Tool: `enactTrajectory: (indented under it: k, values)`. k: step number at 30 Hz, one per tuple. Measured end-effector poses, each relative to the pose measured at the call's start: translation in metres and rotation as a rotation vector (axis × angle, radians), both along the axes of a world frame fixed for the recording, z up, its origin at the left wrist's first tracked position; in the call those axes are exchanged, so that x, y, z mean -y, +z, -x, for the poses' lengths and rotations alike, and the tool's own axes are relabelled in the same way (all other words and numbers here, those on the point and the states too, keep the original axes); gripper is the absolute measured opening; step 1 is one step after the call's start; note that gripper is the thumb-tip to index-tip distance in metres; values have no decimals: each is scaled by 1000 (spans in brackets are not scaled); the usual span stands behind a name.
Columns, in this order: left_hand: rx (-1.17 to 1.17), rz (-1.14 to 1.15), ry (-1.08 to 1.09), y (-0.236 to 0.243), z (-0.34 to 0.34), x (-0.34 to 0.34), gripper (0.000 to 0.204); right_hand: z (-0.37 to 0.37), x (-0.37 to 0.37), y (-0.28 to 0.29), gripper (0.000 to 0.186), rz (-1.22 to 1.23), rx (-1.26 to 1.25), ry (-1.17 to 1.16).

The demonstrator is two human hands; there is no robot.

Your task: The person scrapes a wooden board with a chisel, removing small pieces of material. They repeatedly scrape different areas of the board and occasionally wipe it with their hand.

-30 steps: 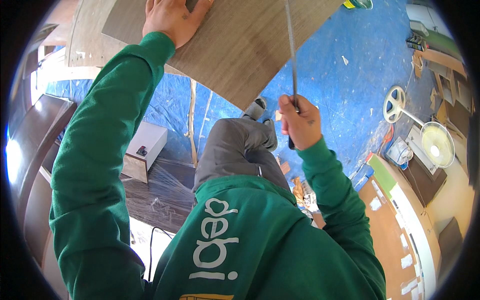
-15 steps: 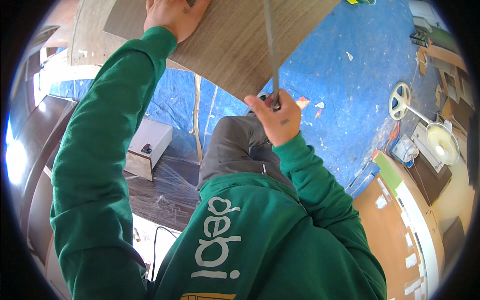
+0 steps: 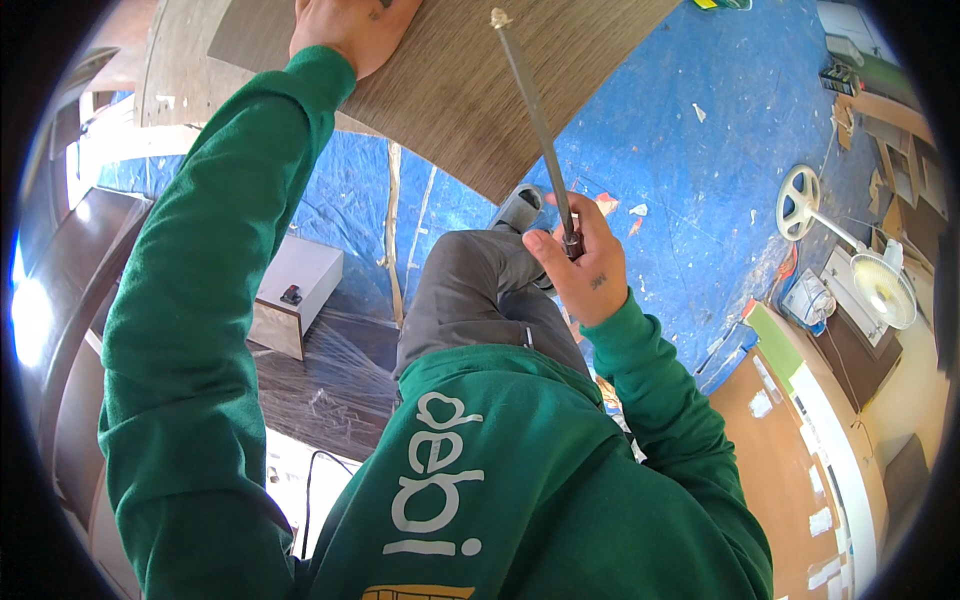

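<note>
My right hand (image 3: 590,265) is closed around the dark handle of a long, narrow metal file (image 3: 538,125). Its blade points up and slightly left, with a pale tan lump at the tip. The blade passes in front of a brown wood-grain panel (image 3: 480,100); whether it touches the panel is unclear. On that panel, toward its left side, my left hand (image 3: 350,35) lies flat and holds nothing that I can see. The top of the picture cuts off most of its fingers. Below the panel's near corner, one of my shoes (image 3: 520,208) shows.
Blue sheeting (image 3: 680,150) with scraps on it covers the floor. A white fan (image 3: 880,290) lies at the right, near a tan board (image 3: 770,450). On the left stand a white box-shaped cabinet piece (image 3: 305,275) and a plastic-wrapped dark panel (image 3: 340,365).
My right hand has drawn the file back toward me and a little right, so its tip now shows. My left hand stays on the panel, shifted slightly upward.
</note>
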State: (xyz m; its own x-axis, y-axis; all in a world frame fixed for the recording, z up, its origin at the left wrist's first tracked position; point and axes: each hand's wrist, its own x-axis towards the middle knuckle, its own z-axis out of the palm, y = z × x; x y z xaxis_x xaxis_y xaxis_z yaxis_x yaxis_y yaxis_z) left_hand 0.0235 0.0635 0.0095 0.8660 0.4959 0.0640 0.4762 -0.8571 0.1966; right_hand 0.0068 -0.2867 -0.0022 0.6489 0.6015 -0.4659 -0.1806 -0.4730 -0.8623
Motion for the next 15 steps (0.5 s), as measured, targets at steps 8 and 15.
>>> enactTrajectory:
  k: [8,15]
  values:
    - [-13,24,25,4,-1,3,69,27,29,-11,49,102,-79,107]
    - [10,-2,-5,0,0,0,69,29,32,-7,38,60,-205,128]
